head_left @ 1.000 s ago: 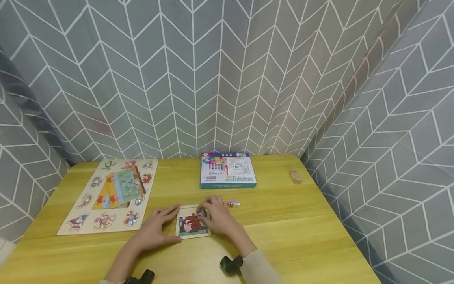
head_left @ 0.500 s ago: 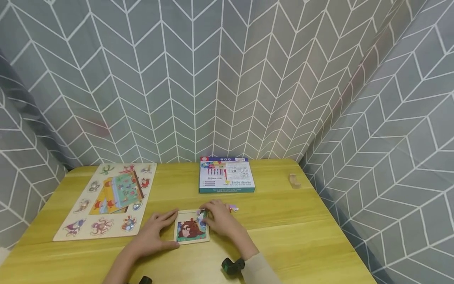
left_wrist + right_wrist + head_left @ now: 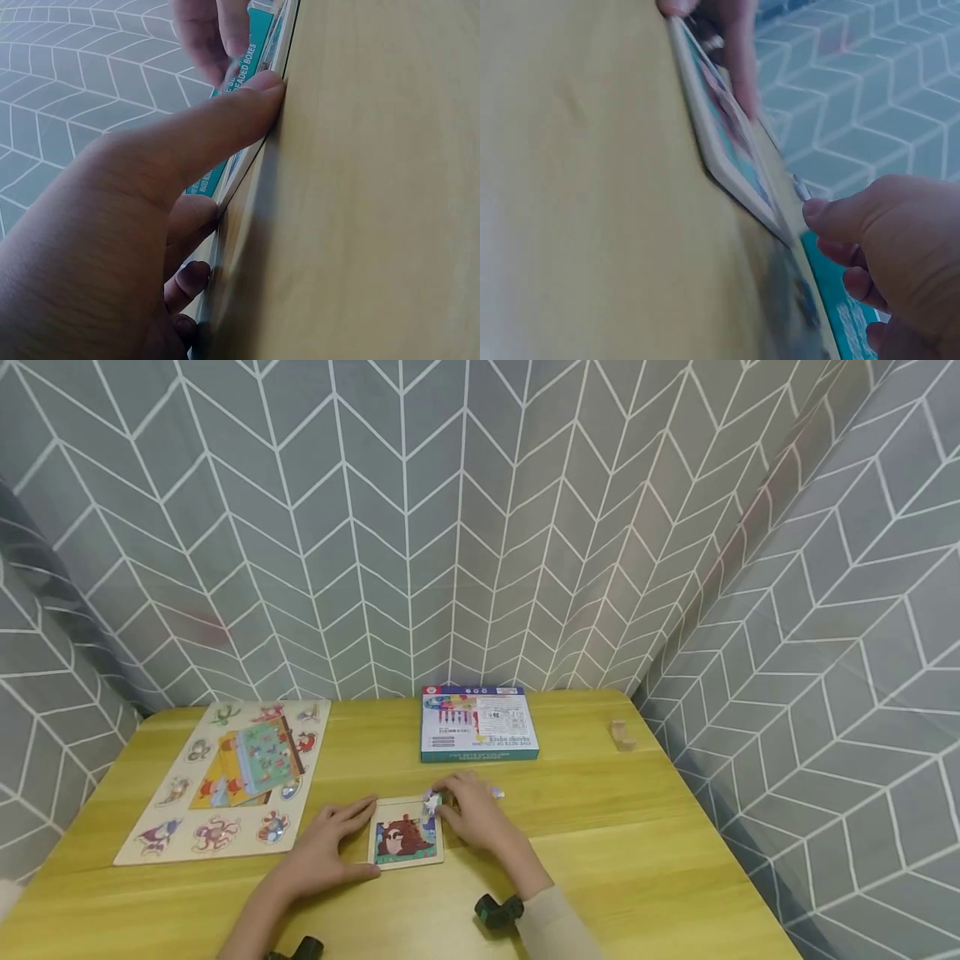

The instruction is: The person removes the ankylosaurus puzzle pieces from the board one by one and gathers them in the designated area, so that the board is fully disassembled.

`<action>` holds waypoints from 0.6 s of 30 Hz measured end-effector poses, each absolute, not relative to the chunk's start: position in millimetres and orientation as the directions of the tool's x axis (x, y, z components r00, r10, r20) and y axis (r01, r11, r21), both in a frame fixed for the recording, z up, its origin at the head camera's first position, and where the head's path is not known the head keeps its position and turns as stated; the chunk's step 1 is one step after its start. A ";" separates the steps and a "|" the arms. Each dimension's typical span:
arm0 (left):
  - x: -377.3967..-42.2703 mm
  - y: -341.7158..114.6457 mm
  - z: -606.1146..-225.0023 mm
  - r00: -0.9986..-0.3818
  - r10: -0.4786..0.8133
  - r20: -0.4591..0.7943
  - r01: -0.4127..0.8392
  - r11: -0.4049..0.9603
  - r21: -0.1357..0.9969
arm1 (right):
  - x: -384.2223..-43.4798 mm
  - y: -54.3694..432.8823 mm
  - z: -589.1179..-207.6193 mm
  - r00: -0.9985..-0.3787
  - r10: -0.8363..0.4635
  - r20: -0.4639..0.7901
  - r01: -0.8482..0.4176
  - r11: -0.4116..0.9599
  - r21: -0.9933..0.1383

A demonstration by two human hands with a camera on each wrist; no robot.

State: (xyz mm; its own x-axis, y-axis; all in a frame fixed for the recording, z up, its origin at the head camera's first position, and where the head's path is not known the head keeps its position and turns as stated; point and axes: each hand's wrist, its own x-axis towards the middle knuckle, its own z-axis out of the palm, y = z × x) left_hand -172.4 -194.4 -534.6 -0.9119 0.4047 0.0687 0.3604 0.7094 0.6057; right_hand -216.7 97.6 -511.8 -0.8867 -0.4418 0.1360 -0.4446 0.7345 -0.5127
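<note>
A small square jigsaw puzzle in a pale wooden frame [image 3: 408, 863] lies on the table, showing a brown-haired animal or figure on teal. Along its left side my left hand [image 3: 324, 852] rests spread, fingertips by the upper corner and thumb at the lower one; the left wrist view has that thumb [image 3: 214, 131] lying straight against the frame's edge. Over the frame's upper right corner, my right hand [image 3: 476, 814] pinches a whitish-purple puzzle piece [image 3: 431, 802] between thumb and fingers. The right wrist view catches this puzzle piece [image 3: 801, 187] edge-on, raised above the frame.
Another purple puzzle piece [image 3: 498, 792] lies right of my right hand, partly hidden by it. A boxed set [image 3: 480, 727] sits behind. To the left is a sea-animal board [image 3: 180, 835] with colourful picture cards [image 3: 266, 756] on it. A small wooden block [image 3: 622, 735] lies far right.
My right hand has lifted the whitish-purple piece off the puzzle's upper right area, up and slightly away. My left hand stays on the frame. The head view has shifted slightly.
</note>
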 end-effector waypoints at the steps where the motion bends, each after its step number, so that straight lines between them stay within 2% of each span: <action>1: -172.8 -194.4 -533.9 -0.910 0.407 0.076 0.367 0.709 0.602 | -218.4 103.1 -511.1 -0.891 -0.431 0.144 -0.437 0.727 -0.529; 8: -173.5 -194.5 -533.4 -0.911 0.408 0.067 0.361 0.708 0.607 | -227.3 166.0 -515.2 -0.916 -0.352 0.194 -0.395 0.697 -0.599; 12: -174.1 -195.0 -532.7 -0.908 0.413 0.071 0.370 0.709 0.600 | -227.0 199.3 -521.6 -0.937 -0.298 0.180 -0.342 0.693 -0.635; 18: -173.8 -194.7 -533.4 -0.908 0.413 0.068 0.365 0.702 0.611 | -227.0 217.9 -528.3 -0.943 -0.277 0.184 -0.330 0.711 -0.621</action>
State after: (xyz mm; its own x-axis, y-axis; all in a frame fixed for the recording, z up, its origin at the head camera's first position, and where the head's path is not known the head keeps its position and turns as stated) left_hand -173.8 -194.7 -533.4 -0.9083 0.4129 0.0678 0.3649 0.7024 0.6111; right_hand -227.0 217.9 -528.3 -0.9430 -0.2771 0.1842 -0.3302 0.7111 -0.6207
